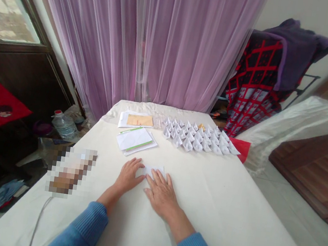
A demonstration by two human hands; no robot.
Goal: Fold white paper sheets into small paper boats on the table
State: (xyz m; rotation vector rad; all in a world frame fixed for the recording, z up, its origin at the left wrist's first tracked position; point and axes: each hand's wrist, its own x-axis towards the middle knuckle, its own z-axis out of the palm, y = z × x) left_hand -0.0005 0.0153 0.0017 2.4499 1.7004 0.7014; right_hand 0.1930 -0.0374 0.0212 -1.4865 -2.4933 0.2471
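A small piece of white paper (157, 168) lies flat on the white-covered table (218, 212) in front of me. Spread over its right part, the fingers of my right hand (160, 191) press it down and hide some of it. My left hand (128, 176) rests at the paper's left edge, fingers apart, with the thumb close to my right fingertips. Farther back on the right stand several rows of folded white paper boats (188, 144), with one yellowish folded piece (201, 126) among them.
Behind my left hand lies a stack of white paper (134, 138) with green strips. Beyond it, a tan envelope (140, 120) rests on more paper. A pixelated object with a cable (37, 219) lies at left. Red paper (241, 148) sits at the table's right edge.
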